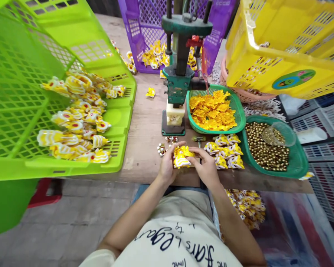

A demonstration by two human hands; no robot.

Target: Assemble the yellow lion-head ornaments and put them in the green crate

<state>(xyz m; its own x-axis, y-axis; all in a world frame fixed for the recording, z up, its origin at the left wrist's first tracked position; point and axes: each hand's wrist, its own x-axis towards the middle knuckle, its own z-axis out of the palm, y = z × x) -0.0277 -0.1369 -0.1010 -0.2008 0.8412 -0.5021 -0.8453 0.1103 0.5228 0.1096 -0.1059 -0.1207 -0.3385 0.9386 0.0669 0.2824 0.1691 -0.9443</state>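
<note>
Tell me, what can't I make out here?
In the head view:
Yellow piece: sides partly hidden by left hand and right hand.
Yellow crate: inside bottom hidden by its front wall.
Purple crate: middle hidden by press.
Shirt: last lettering cut off by bottom edge.

In our hands [167, 164] we hold a yellow-and-white plastic piece [183, 160] over the counter [144, 141]. Beyond our hands stands a green press [178, 85]; to their left, a lime-green crate [72, 169]; to their right, similar pieces [225, 152] and a green basket [299, 159] of gold beads [260, 150].

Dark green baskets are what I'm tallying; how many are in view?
2: one basket beside the press holds orange pieces; another basket, farther right, holds gold beads. Others may be hidden.
</note>
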